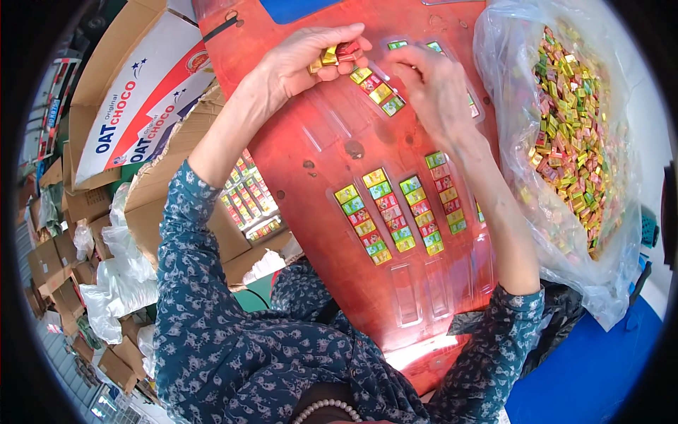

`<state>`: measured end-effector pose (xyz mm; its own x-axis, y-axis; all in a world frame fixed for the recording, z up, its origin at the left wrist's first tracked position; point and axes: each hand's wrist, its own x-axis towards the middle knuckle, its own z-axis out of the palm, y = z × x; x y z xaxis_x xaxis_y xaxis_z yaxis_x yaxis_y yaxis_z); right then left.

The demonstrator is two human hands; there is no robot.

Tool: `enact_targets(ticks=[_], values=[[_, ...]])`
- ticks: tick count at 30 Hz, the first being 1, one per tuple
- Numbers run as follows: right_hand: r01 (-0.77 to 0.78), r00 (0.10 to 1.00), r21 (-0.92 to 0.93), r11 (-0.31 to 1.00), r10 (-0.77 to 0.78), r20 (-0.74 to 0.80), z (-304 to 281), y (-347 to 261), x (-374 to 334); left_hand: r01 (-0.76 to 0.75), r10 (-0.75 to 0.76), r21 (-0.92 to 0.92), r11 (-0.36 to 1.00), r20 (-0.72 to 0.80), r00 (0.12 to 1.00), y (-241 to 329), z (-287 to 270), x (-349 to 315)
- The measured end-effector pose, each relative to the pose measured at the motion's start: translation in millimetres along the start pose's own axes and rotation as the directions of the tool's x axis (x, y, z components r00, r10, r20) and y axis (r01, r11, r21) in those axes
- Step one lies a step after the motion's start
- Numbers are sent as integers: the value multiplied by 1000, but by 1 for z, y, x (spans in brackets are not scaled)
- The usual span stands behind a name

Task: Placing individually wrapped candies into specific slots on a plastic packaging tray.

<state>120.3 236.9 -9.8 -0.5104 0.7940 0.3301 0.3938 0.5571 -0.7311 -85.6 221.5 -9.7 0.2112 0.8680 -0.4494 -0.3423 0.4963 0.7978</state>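
My left hand [311, 60] is cupped palm up above the far part of the red table [296, 166], holding several small foil-wrapped sweets [337, 54] in gold and red. Just right of it, my right hand [434, 88] bends over a clear plastic tray [332, 124], thumb and forefinger pinched together. Whether a sweet sits between those fingertips is hidden. One slot of that tray holds a row of yellow, red and green sweets [380, 93]; slots to its left are bare. Nearer me lies another clear tray [406, 293] with several filled columns [390, 210] and unfilled slots at its near end.
A large clear bag [505, 92] heaped with loose sweets [572, 155] stands along the table's right side. At the left, an open cardboard box [212, 258] contains filled trays [247, 198]. A printed carton [127, 106] rises behind it. Blue sheeting [586, 367] lies at lower right.
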Motion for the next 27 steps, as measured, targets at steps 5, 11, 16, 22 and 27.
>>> enact_targets(ticks=[5, 11, 16, 22, 27], values=[[161, 977, -171, 972, -133, 165, 11, 9, 8, -20, 18, -48, 999, -48, 999, 2, -10, 0], [206, 937, -311, 928, -95, 336, 7, 5, 5, -112, 145, 326, 939, -78, 986, 5, -5, -6], [307, 922, -292, 906, -207, 327, 5, 7, 5, -117, 169, 489, 865, -64, 984, 1, 1, -5], [224, 974, -55, 973, -222, 43, 7, 12, 10, -114, 129, 336, 935, -23, 991, 4, 0, -2], [14, 1000, 206, 978, -17, 15, 12, -6, 17, -64, 64, 5, 998, -17, 998, 3, 1, -4]])
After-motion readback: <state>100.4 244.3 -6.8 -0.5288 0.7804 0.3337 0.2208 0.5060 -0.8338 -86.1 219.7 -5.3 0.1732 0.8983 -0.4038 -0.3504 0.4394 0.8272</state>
